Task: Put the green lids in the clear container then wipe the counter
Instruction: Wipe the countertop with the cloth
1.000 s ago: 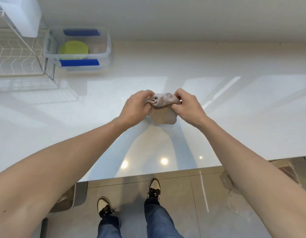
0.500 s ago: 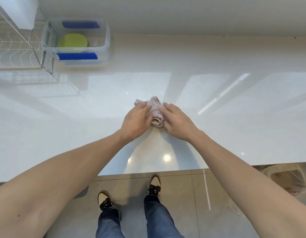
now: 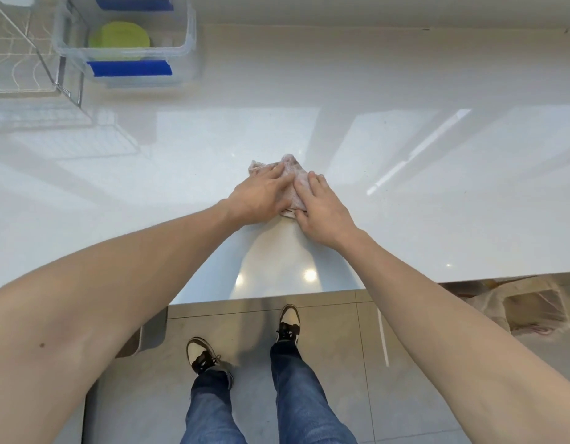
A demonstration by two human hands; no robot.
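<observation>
A crumpled pinkish-grey cloth point(image 3: 292, 173) lies on the glossy white counter point(image 3: 405, 149), near its middle. My left hand point(image 3: 261, 195) rests flat on the cloth's left part, fingers stretched forward. Beside it, my right hand point(image 3: 322, 208) presses the right part, fingers apart. Most of the cloth is hidden under both palms. A green lid point(image 3: 119, 38) lies inside the clear container point(image 3: 187, 43) with blue handles, at the far left of the counter by the wall.
A white wire dish rack point(image 3: 18, 68) stands left of the container. The counter's front edge point(image 3: 264, 294) runs just above my shoes, with tiled floor below. A plastic-wrapped object point(image 3: 514, 309) sits on the floor at right.
Both hands lowered the bunched cloth from the air onto the counter and flattened over it. The view tilted, so the container sits higher in frame.
</observation>
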